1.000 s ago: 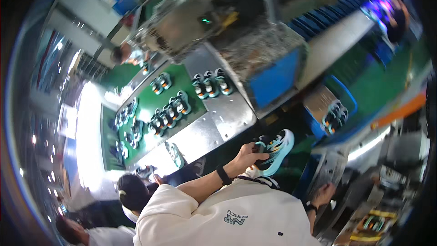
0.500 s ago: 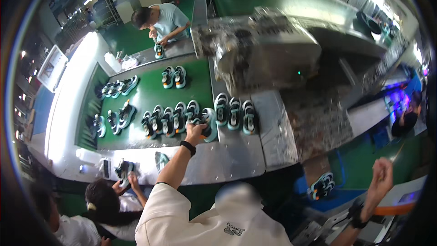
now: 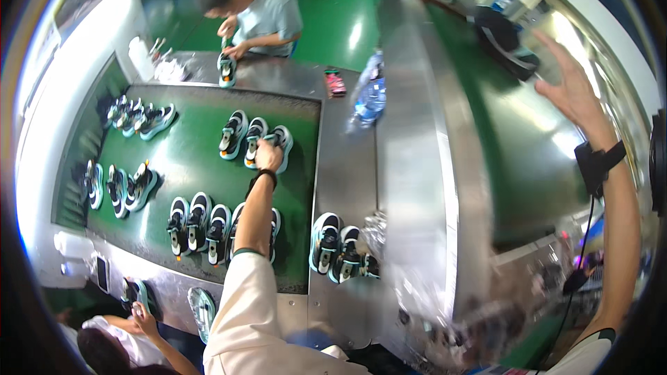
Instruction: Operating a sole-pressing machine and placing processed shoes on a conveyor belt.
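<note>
At the centre of the frame the left hand [image 3: 268,155] closed its fingers on a teal-and-white sneaker [image 3: 279,140] — third in a row of three on the green conveyor belt [image 3: 187,160]. The right hand [image 3: 571,87] hung raised at upper right, fingers spread, holding nothing. More sneakers stood on the steel worktop [image 3: 345,167] — lower centre.

A second ago the left hand [image 3: 267,155] held a teal-and-white sneaker close to the body; half a second ago it was out over the nearer row of shoes on the green belt [image 3: 187,160]. Now it has reached further, onto the rightmost sneaker [image 3: 280,140] of the trio in the middle of the belt (fingers closed over its heel end). The right hand [image 3: 571,90] has risen from low at the side to high over the silver machine cover [image 3: 417,167], fingers spread.
</note>
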Available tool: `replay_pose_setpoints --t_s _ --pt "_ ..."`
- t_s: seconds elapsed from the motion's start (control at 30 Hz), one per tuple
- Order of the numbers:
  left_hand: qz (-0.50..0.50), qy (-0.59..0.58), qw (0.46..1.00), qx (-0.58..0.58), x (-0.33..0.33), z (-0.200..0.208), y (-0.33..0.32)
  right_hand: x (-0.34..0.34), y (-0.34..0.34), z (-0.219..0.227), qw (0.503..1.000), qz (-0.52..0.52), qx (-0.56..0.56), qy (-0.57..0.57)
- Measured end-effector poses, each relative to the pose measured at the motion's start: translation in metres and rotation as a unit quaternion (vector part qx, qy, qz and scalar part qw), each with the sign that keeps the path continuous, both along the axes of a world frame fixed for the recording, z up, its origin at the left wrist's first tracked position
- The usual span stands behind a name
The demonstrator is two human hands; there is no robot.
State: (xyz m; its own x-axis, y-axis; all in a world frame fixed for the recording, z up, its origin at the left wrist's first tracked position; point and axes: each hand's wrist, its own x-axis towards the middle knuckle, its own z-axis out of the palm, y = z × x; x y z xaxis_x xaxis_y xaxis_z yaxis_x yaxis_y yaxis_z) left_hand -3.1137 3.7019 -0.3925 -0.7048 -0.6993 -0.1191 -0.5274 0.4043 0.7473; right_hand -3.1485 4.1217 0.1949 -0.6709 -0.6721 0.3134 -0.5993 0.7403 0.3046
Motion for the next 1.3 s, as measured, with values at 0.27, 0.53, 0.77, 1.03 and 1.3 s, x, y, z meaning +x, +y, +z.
replay_pose_setpoints --t_s 0.27,0.53,0.77,1.03,1.3 --pt "-0.101 0.096 0.990 -0.034 0.060 -0.058 0.004 -0.107 -0.093 -0.052 1.000 0.024 -0.008 -0.014" --pt "-0.152 0.200 0.904 0.346 0.255 0.064 0.149 -0.079 0.032 -0.038 0.966 -0.174 -0.188 -0.033" --pt "-0.382 -0.101 0.684 0.614 0.356 0.211 0.252 0.027 0.089 -0.006 0.872 -0.083 -0.474 -0.087" --pt "-0.557 -0.099 0.309 0.764 0.343 0.347 0.406 0.345 0.228 0.011 0.771 -0.058 -0.633 0.040" --pt "-0.588 -0.344 0.101 0.725 0.492 0.385 0.554 0.668 0.248 -0.098 0.638 -0.368 -0.671 0.084"
